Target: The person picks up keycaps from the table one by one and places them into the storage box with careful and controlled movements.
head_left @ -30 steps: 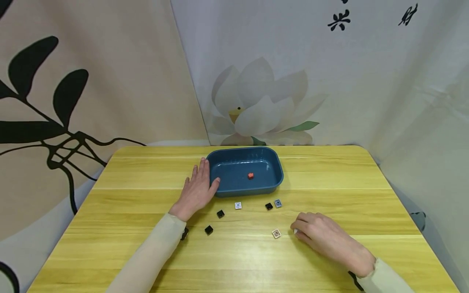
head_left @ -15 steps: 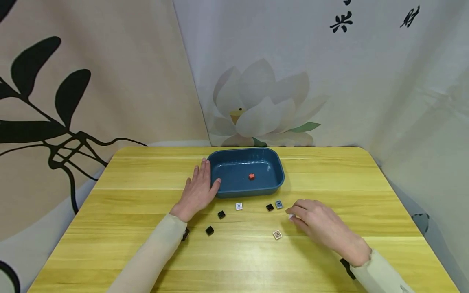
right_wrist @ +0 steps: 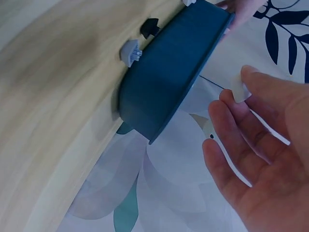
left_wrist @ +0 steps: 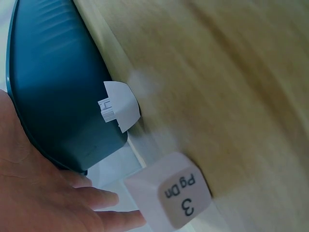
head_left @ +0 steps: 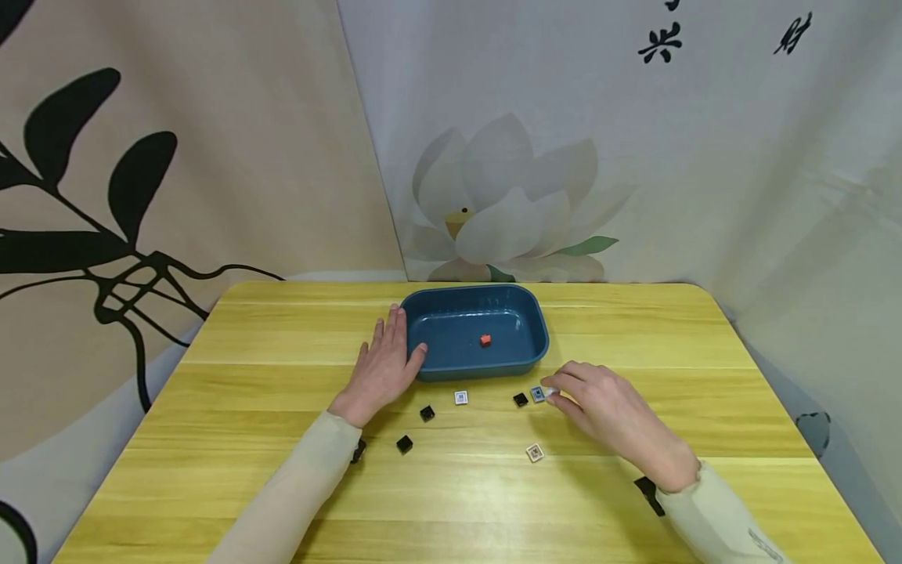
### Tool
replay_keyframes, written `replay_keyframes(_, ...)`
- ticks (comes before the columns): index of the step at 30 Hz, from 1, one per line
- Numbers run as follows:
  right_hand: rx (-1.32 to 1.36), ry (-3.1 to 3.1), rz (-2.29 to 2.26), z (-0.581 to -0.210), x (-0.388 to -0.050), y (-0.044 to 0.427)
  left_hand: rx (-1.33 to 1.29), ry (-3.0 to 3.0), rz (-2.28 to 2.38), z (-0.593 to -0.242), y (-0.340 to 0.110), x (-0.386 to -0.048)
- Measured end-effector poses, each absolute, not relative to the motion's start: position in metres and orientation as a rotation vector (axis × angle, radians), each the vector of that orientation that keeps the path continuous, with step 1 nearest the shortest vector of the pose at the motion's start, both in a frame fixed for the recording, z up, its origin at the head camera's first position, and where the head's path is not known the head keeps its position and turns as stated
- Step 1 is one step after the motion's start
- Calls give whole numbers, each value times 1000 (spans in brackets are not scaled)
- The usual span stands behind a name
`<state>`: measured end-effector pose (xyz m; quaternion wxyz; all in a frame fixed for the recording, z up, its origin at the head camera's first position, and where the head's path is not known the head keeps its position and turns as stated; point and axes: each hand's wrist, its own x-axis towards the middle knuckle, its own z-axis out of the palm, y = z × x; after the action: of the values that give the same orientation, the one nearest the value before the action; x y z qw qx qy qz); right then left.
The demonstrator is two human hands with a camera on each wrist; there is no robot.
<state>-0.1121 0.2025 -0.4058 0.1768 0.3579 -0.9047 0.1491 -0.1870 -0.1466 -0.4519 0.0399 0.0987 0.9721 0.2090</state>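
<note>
ok so the right hand [head_left: 595, 399] had a little white piece [right_wrist: 239, 90] pinched between thumb and fingertip, opened only as wide as the piece itself, with the other fingers fanned loosely out of the way. The piece looked clear of the table [head_left: 634, 321], just off the near right corner of the blue tray [head_left: 479, 370], and in the head view it was right up by a blue-grey keycap [head_left: 538, 394], though I couldn't tell if the two touched. Left hand [head_left: 380, 360] wasn't clutching anything: fingers out straight along the tray's left edge, thumb over the rim by the near left corner. The tray sat up by the table's far edge, with a red keycap [head_left: 485, 341] inside toward its near edge. IMO the main thing at this stage was a light pinch, since squeezing something that tiny could've popped it loose, plus enough height that the hand didn't sweep the blue-grey keycap or the black keycap [head_left: 521, 399] beside it. A calm left palm made sense too, as any real push would probably have slid the tray toward the table's right edge
</note>
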Motion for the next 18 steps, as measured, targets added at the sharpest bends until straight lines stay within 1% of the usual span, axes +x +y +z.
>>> replay_keyframes(18,958,-2530,449,-391,-133,175,297,2981,650,-453,-146,-188)
